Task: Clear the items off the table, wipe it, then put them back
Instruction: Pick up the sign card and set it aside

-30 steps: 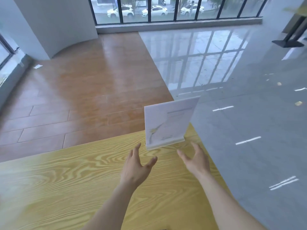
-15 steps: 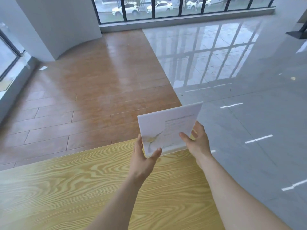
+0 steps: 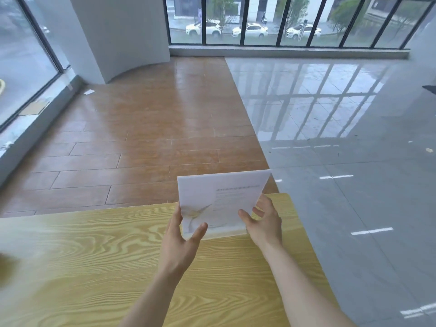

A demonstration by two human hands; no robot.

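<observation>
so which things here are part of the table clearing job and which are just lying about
Part of the job:
- sign, held by the left hand and right hand
- table, to be wiped

Just lying about:
- paper scrap on the wood floor
- cardboard by the left window
- cars outside

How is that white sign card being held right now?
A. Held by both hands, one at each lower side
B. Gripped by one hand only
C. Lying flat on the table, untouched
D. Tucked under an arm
A: the left hand pinches the lower left corner of the sign card while the right hand grips its lower right side, above the far edge of the wooden table.
</observation>
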